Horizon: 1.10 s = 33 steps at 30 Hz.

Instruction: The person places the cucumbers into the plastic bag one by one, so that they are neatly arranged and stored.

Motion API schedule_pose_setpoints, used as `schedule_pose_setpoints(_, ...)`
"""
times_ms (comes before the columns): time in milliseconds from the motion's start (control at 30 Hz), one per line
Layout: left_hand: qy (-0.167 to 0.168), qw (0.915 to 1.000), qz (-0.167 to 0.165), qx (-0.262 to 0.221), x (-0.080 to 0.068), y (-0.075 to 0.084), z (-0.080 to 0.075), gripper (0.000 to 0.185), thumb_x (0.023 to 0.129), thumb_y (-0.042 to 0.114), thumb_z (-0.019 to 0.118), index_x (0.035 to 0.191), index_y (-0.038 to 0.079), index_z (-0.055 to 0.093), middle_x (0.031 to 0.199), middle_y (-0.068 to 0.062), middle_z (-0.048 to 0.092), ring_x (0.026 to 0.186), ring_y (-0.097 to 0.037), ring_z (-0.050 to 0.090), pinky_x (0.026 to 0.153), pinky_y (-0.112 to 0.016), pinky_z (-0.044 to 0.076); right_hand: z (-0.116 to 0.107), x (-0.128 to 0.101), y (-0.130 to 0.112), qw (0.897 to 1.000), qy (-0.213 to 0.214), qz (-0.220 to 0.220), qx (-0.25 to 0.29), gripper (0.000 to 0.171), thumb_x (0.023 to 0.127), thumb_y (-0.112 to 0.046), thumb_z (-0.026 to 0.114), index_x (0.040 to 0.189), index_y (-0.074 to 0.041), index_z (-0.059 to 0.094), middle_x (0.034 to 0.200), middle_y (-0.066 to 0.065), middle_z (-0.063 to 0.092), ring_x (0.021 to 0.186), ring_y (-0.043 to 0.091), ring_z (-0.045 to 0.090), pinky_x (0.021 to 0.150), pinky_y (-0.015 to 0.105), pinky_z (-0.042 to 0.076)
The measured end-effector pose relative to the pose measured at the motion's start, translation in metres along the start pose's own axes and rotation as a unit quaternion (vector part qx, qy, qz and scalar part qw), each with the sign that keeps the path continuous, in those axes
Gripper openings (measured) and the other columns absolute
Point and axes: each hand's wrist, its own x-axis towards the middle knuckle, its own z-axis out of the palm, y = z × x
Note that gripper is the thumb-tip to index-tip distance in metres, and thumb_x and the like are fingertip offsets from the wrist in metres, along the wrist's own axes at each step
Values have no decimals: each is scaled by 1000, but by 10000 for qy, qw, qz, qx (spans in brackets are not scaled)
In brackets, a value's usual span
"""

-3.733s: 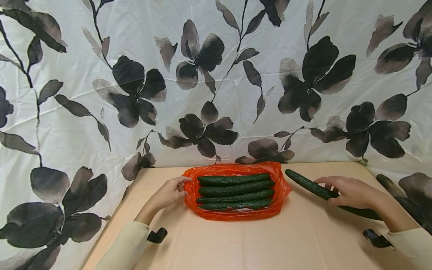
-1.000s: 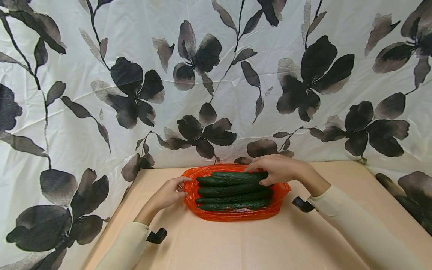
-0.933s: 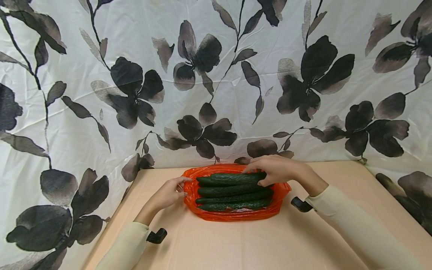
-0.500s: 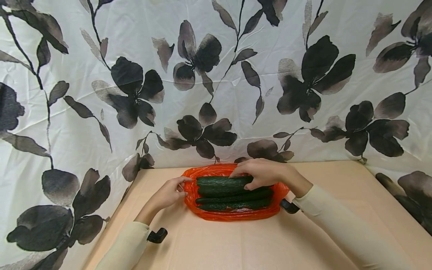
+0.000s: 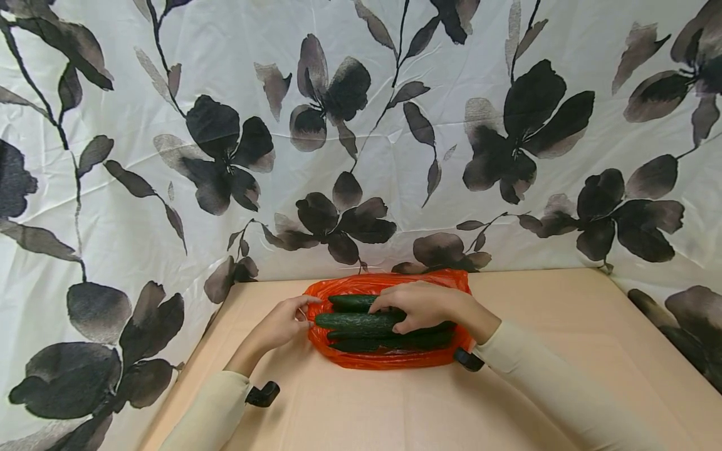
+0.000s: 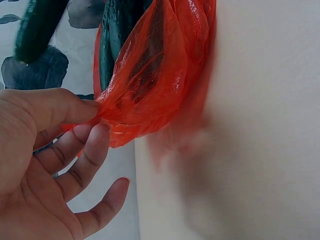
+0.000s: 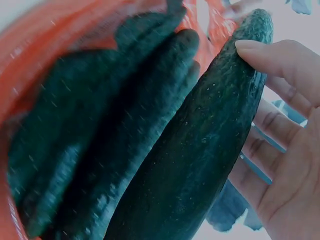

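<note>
A crinkled red plastic bag (image 5: 389, 361) lies on the table with several dark green cucumbers (image 5: 389, 345) side by side in it. My left hand (image 5: 284, 322) is at the bag's left end; in the left wrist view its thumb and fingers pinch the bag's edge (image 6: 145, 100). My right hand (image 5: 425, 305) grips one cucumber (image 5: 355, 322) between thumb and fingers. In the right wrist view this cucumber (image 7: 195, 130) is raised over the other cucumbers (image 7: 145, 100). Its left end points at my left hand. My right hand hides part of the cucumbers beneath.
The beige table (image 5: 361, 407) stretches out around the bag on both sides and in front. Right behind its back edge hangs a white cloth (image 5: 417, 232) with dark flowers. A black camera mount (image 5: 262, 394) sits at my left wrist, another (image 5: 468, 359) at my right.
Earlier my right hand held a cucumber at the table's right; now it is over the bag. Within the last second hand and cucumber moved left and nearer to me. My left hand stayed put.
</note>
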Motion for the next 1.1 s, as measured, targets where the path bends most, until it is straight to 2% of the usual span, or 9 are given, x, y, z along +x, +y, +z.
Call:
schedule_pose_setpoints(233, 24, 9999, 106, 36, -1, -2, -1, 47, 84, -12, 66, 131, -2, 64, 88, -6, 60, 78, -18, 55, 70, -26, 47, 20, 3, -6, 9991, 121, 191, -348, 54, 90, -26, 75, 140, -28, 57, 133, -6, 62, 115, 14, 60, 100, 41, 51)
schedule_pose_setpoints(467, -4, 9999, 120, 24, -4, -3, -2, 47, 85, -10, 66, 131, -2, 63, 87, -4, 59, 78, -18, 54, 69, -26, 47, 35, 5, -12, 9936, 201, 126, -1103, 53, 89, -28, 77, 138, -24, 58, 135, 0, 62, 119, 18, 61, 99, 42, 52)
schedule_pose_setpoints(600, -17, 9999, 137, 1, -5, -3, -3, 47, 85, -10, 66, 131, -2, 63, 87, -5, 60, 78, -18, 55, 70, -26, 47, 41, 7, -14, 9886, 272, 136, -1475, 51, 89, -28, 77, 137, -23, 58, 131, 0, 61, 116, 17, 62, 92, 40, 55)
schedule_pose_setpoints(833, 5, 9999, 114, 19, -6, -2, -3, 46, 85, -9, 67, 130, -2, 64, 87, -5, 59, 79, -17, 55, 70, -26, 47, 46, 6, -12, 9804, 483, 76, -1910, 45, 86, -33, 80, 127, -23, 64, 114, -1, 59, 100, 14, 63, 70, 30, 56)
schedule_pose_setpoints(1100, 27, 9999, 120, 66, -8, -4, -3, 45, 85, -7, 69, 130, 0, 65, 86, -3, 59, 77, -17, 55, 70, -26, 47, 46, 4, -10, 9786, 583, 59, -1971, 42, 87, -35, 79, 125, -24, 66, 113, -2, 61, 99, 14, 63, 71, 29, 55)
